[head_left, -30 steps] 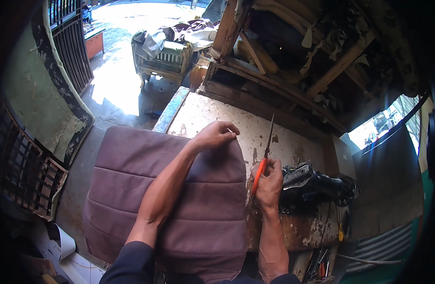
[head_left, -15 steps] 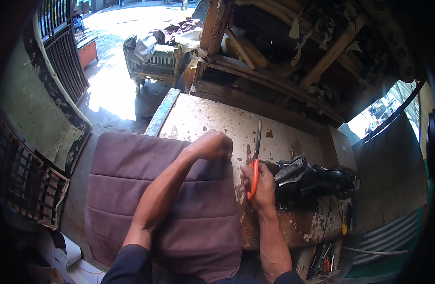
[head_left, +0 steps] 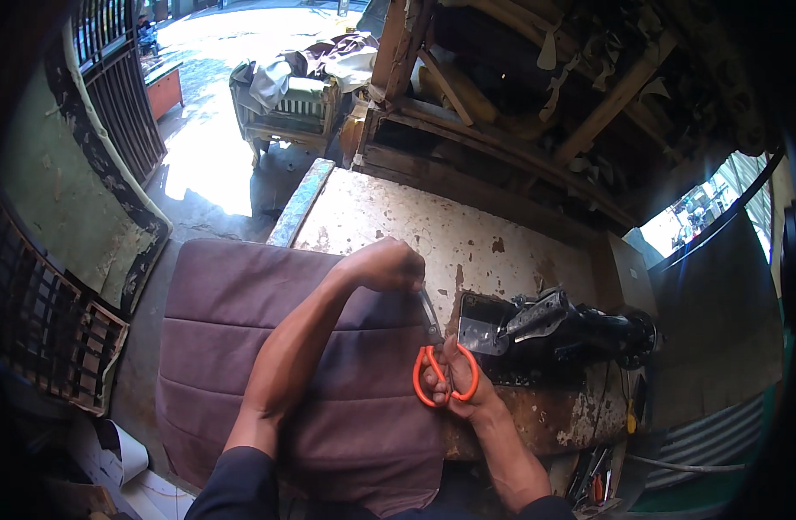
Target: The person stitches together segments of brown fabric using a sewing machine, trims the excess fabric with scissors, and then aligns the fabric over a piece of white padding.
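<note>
A piece of maroon fabric (head_left: 354,373) with stitched cross seams lies over the near left part of the worktable and hangs off its edge. Over its far right corner my left hand (head_left: 387,263) is closed in a pinch; what its fingertips hold is hidden. My right hand (head_left: 469,392) grips orange-handled scissors (head_left: 432,333), the fingers around the handle loops. Their blades point away from me, tips close beneath my left fingers, at the fabric's right edge. Just right of the scissors sits a black sewing machine (head_left: 580,328) with a shiny metal plate.
The worktable (head_left: 389,208) has a worn, peeling pale top. Behind it stands a large wooden frame (head_left: 502,139) with torn scraps. Tools (head_left: 599,481) stand in a holder below the right edge. An armchair frame (head_left: 289,108) draped with cloth is farther off at left.
My right hand has turned the scissors from upright beside the machine toward the left, bringing the blade tips to my left hand. My left hand and the fabric have hardly moved.
</note>
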Motion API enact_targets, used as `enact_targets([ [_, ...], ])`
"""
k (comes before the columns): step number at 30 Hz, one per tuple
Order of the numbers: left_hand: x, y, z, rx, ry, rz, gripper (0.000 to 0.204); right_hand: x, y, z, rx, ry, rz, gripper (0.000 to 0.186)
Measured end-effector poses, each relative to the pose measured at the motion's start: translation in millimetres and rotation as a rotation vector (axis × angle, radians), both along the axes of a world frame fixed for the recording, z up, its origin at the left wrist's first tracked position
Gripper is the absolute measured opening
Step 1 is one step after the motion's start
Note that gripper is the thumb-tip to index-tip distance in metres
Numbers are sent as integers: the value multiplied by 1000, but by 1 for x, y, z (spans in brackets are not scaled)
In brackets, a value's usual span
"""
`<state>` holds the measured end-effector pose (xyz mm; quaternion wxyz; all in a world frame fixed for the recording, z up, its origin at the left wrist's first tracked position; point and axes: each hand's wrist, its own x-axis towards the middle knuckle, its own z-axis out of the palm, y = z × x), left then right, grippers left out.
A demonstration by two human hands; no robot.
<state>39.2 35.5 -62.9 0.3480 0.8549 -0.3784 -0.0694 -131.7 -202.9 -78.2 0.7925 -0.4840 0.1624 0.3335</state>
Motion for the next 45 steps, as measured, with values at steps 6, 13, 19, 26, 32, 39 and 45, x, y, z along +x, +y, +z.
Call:
enact_targets([
  [6, -2, 5, 11, -259, 109, 360, 41, -10, -4, 11, -424, -343, -71, 54],
  [13, 10, 30, -26, 372, 23, 518, 54, -45, -70, 3, -1759, -955, -66, 51],
  [19, -42, 52, 94, -86, -88, 153, 35, -59, -2, 19, -725, -748, -316, 74],
  [26, -139, 44, 155, -506, -308, 437, 12, -87, 20, 34, -718, -1110, 42, 87],
  [32, -158, 100, 228, -643, -590, 595, 11, -127, 1, 97, -478, -892, 281, 63],
  [39, -152, 66, 338, -524, -551, 277, 36, -84, -99, 257, -927, -1586, 24, 27],
  [45, -152, 120, 354, -83, -519, 531, 39, -96, -133, 404, -1067, -1604, -82, 34],
])
